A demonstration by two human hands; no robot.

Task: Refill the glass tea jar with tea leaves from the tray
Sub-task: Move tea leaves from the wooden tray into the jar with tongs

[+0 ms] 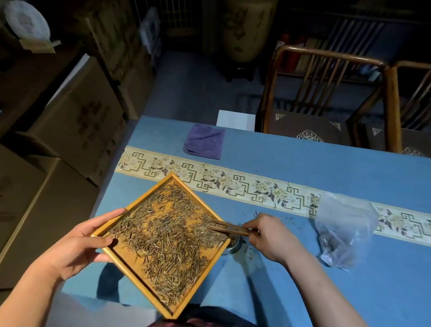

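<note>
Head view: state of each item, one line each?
tray: held tilted by left hand, leaves inside
wooden tongs: gripped by right hand, tips in the leaves
jar: mostly hidden behind the tray corner, fill unclear
plastic bag: crumpled on table
purple cloth: folded, flat

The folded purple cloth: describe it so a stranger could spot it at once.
Start from the long table under the blue tablecloth, crossed by a cream floral patterned band. Beyond that band, near the far left corner, lies the folded purple cloth, flat on the blue. It is the only purple item there, apart from the square wooden tray of tea leaves and the clear plastic bag.
</note>
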